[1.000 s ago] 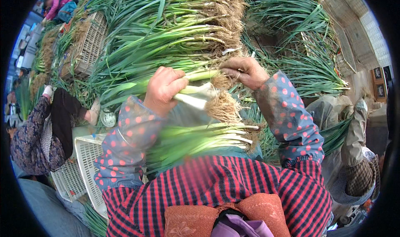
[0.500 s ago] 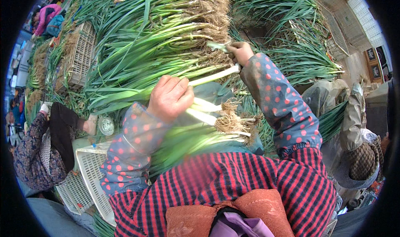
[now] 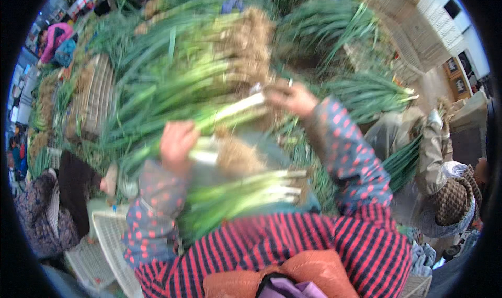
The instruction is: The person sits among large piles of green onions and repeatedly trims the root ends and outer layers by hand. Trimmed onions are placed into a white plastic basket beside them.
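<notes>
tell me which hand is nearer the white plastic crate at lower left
Left. The left hand grips scallions above the white plastic crate; the right hand is farther, up at the rooty ends.

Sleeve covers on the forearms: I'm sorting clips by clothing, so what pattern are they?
Dark blue with pink-red dots, seen in the head view on the sleeve covers.

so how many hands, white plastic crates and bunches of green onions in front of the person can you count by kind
hands of the person: 2, left hand and right hand, both closed on green onion stalks
white plastic crates: 1, white crate at lower left
green onion bunches by the person's chest: 1, near bunch; the pile beyond is too blurred to count
total: 4
</notes>
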Tool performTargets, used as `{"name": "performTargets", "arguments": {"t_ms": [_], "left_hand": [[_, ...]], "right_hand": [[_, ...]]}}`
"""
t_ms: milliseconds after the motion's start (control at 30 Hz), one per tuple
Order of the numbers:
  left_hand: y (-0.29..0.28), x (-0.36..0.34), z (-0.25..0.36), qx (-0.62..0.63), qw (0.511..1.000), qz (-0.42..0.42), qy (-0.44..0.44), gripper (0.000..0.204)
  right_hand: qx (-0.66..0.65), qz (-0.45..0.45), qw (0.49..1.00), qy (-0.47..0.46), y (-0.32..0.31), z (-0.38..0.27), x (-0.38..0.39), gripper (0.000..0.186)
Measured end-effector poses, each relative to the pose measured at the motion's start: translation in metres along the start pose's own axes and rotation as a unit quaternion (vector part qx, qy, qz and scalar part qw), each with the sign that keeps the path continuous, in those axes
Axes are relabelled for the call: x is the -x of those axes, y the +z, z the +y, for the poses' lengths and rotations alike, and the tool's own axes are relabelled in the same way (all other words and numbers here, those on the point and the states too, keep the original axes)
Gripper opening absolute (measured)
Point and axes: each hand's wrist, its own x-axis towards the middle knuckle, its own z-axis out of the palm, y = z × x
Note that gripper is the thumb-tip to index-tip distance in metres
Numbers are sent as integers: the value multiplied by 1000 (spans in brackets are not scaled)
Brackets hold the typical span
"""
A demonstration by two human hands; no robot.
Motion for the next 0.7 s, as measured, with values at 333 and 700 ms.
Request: {"name": "performTargets", "arguments": {"t_ms": [333,700], "left_hand": [[10,-5,2,238,946,-82,-206,20],[14,-5,10,144,950,-192,-199,17]], "right_hand": [[230,98,947,-201,46,-27,2,18],[127,57,990,-37,62,-33,12,28]]}}
